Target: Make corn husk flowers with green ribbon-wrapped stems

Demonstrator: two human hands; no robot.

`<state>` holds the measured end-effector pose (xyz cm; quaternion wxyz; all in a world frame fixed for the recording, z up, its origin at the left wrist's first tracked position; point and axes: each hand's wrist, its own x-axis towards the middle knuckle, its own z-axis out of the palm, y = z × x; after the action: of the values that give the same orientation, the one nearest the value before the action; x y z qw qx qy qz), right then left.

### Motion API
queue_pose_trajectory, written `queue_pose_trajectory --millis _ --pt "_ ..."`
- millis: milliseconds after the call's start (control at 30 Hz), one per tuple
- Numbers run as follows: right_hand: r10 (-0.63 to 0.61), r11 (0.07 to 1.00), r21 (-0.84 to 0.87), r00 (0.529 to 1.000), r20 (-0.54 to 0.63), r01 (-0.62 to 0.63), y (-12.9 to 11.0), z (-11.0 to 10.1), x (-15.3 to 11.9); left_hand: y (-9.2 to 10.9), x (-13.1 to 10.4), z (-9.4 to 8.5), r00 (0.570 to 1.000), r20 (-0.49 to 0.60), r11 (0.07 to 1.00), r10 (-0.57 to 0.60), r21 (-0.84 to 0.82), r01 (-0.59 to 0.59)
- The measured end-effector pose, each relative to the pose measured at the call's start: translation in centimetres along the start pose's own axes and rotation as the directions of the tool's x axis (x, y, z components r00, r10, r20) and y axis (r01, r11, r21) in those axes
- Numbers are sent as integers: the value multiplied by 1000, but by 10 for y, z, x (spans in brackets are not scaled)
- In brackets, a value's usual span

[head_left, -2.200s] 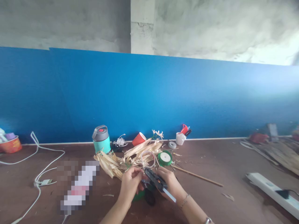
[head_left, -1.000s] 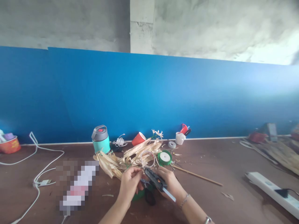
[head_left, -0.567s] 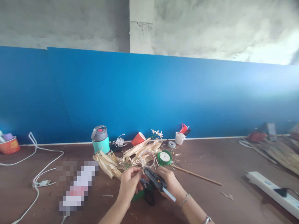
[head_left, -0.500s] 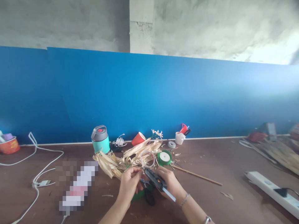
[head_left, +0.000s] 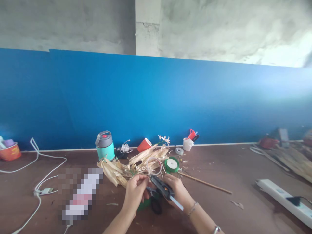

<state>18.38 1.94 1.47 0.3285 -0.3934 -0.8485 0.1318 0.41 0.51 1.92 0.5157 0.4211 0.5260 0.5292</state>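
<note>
My right hand (head_left: 175, 187) is wrapped round a black glue gun (head_left: 161, 187), whose pale glue stick juts out toward me. The gun's nozzle points at the fingertips of my left hand (head_left: 136, 188). Those fingers are pinched together on something too small to make out. Under the hands lie dark-handled scissors (head_left: 156, 205) and a green item (head_left: 145, 204), partly hidden. Just beyond are dried pale husks (head_left: 114, 170), a clear ring of tape (head_left: 154, 166) and a green spool (head_left: 172, 164).
A turquoise flask (head_left: 105, 149), an orange cup (head_left: 144, 145) and a white cup (head_left: 187, 144) with tools stand near the blue partition. To the right lie a thin stick (head_left: 207, 183) and a white power strip (head_left: 282, 195). White cables (head_left: 39, 172) trail on the left.
</note>
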Motion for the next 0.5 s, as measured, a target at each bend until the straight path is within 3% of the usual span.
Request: queue_pose_trajectory --millis 500 --pt "-5 1000 -2 1000 4 5 1 1 -2 0 0 0 1000 -14 1000 6 -14 -6"
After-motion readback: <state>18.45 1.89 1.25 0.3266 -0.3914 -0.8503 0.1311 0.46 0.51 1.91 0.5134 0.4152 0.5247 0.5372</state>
